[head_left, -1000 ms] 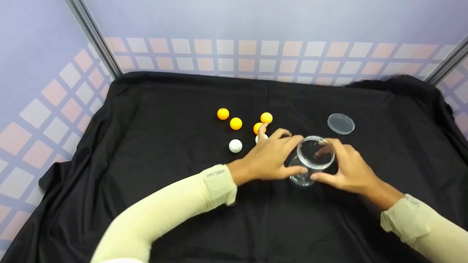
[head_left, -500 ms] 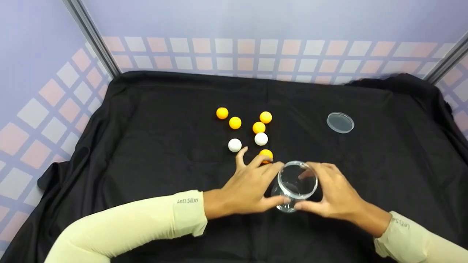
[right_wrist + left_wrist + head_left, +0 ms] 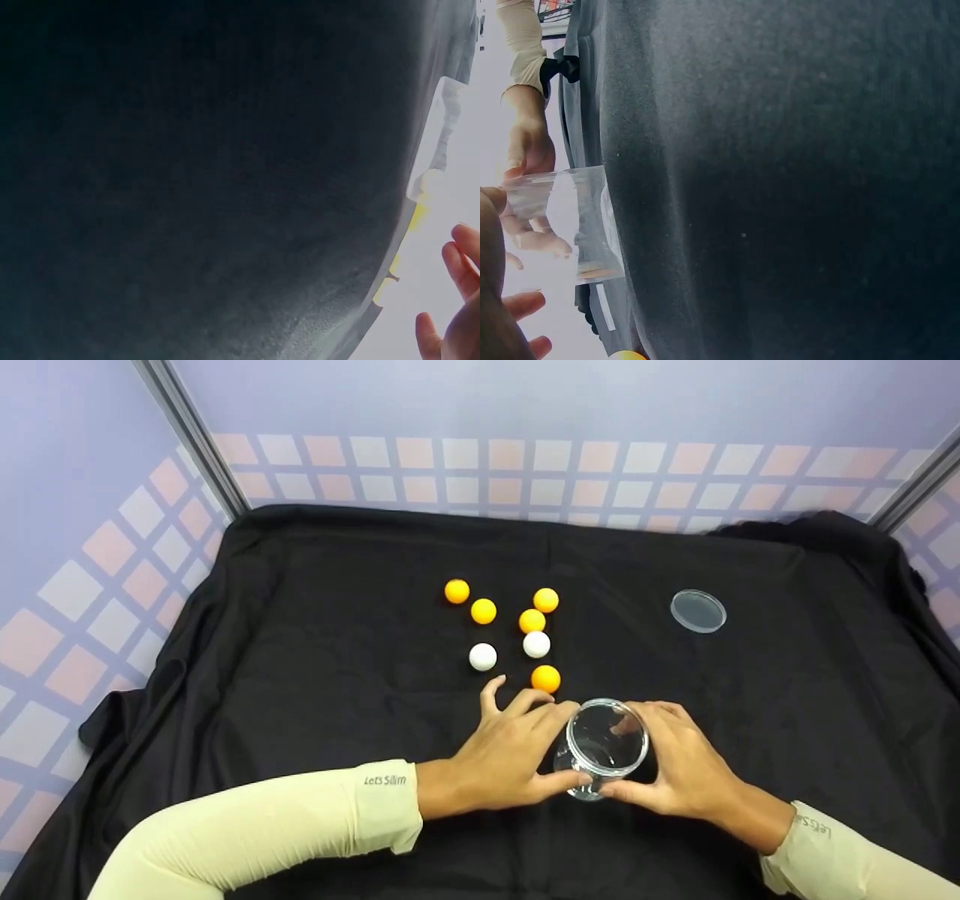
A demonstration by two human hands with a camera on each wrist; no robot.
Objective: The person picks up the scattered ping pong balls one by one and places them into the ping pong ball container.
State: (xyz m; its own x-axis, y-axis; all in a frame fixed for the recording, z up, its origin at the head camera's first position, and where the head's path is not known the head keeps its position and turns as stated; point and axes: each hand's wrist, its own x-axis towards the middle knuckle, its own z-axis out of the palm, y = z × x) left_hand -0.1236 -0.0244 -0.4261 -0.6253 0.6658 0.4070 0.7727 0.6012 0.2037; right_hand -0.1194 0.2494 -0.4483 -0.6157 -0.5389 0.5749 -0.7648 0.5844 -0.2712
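Observation:
A clear round jar (image 3: 592, 791) without a lid stands nearly upright between my hands, and no ball shows inside. My left hand (image 3: 504, 754) holds its left side, thumb at the front and fingers behind. From the right, my right hand (image 3: 686, 765) grips it with the thumb in front. In the left wrist view the jar (image 3: 592, 225) has its base at or close to the cloth; contact is unclear. Just beyond my left fingers lies an orange ball (image 3: 546, 679). Two white balls, one a white ball (image 3: 483, 657) at left, and several more orange balls (image 3: 484, 611) lie farther back.
Black cloth (image 3: 345, 660) covers the table and hangs in folds at its left side. A clear round lid (image 3: 698, 611) lies at the back right. Behind the table stands a tiled-pattern wall panel (image 3: 510, 472). The right wrist view is mostly dark cloth with washed-out shapes.
Both hands have brought the jar nearer to me and slightly left, then almost stopped. The front orange ball, hidden behind my left hand before, now shows. Balls and lid stay in place.

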